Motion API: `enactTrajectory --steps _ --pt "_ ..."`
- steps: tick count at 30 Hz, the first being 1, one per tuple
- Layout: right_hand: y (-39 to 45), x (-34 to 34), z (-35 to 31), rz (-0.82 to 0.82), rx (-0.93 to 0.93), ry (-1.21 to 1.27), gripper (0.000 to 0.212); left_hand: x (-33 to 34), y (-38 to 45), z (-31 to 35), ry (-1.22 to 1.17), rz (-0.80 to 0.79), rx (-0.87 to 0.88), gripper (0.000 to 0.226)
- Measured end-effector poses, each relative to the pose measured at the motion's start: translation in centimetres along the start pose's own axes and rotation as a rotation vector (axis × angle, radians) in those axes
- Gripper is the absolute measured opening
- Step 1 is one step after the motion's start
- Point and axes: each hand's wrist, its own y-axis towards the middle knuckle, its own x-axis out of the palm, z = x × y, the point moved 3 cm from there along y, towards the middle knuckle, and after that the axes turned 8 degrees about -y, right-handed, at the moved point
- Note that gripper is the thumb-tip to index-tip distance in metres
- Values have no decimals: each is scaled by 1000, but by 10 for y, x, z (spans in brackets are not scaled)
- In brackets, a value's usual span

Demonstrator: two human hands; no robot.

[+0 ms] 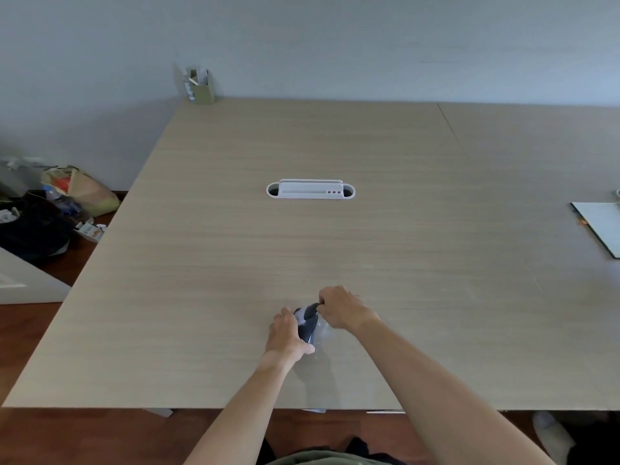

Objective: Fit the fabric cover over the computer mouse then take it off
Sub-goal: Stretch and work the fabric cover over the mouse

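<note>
A dark grey computer mouse [307, 328] lies on the wooden table [302, 236] near its front edge, between my two hands. My left hand [284, 335] grips its left side, thumb curled round the near end. My right hand [340, 308] pinches the far end, where a pale, thin fabric cover [322, 330] shows over the mouse's right side and a whitish patch shows at its front. How far the cover reaches over the mouse is hidden by my fingers.
A white cable port insert [310, 190] sits in the middle of the table. A green pen holder [200, 86] stands at the far left corner, and a notebook [600, 226] lies at the right edge. Bags and clutter [50, 209] lie on the floor to the left.
</note>
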Motion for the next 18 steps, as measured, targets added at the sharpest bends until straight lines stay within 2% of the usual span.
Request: enactTrajectory --steps 8,14,18 --pt "2 -2 7 -33 52 -92 27 0 -1 4 82 -15 -14 83" --pt "4 4 2 -36 46 85 25 -2 -1 6 77 -14 -25 81" --pt "-1 2 14 -67 113 15 29 -3 -2 9 116 -27 -27 81"
